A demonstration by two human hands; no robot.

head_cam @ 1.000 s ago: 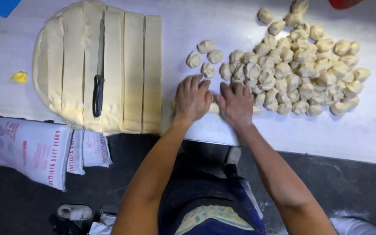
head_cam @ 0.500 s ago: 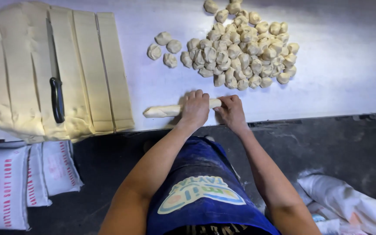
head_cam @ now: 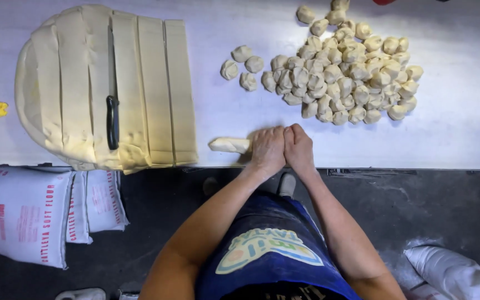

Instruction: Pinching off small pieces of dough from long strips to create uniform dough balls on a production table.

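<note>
Left hand and right hand, side by side and closed over a dough roll at the desk's near edge, right of the sliced dough slab.

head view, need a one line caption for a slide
Both hands, left hand and right hand, press side by side on a dough roll at the white table edge.

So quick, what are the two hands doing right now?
Left hand: closed over the dough roll on the white table.
Right hand: closed beside the left; whether it grips dough cannot be told.
</note>
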